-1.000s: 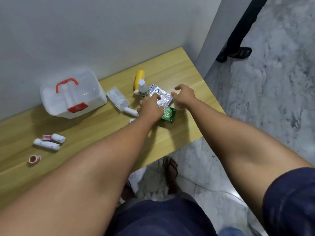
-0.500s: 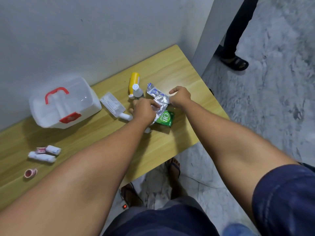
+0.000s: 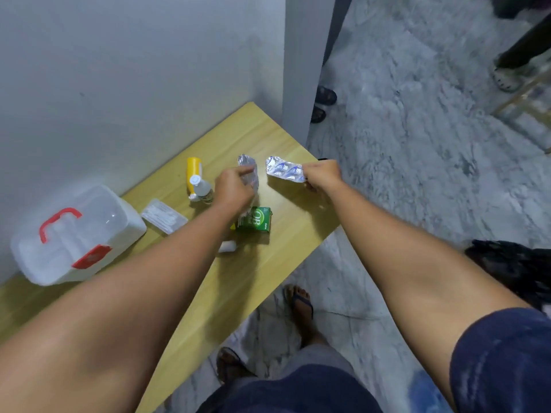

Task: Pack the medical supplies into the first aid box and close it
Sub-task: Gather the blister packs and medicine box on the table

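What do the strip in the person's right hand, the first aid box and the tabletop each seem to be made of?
Strip in the right hand: probably metal foil, shiny and crinkled, with blue print.
First aid box: translucent white plastic, smooth and glossy, with red handle and latch.
Tabletop: pale wood or wood-look laminate; fine straight grain lines, matte.

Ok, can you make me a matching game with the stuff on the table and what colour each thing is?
Things:
1. box handle
2. small carton
3. tube
4. pill strip in the right hand

Colours:
a. yellow
b. silver
c. red
d. green

Pairs: 1-c, 2-d, 3-a, 4-b
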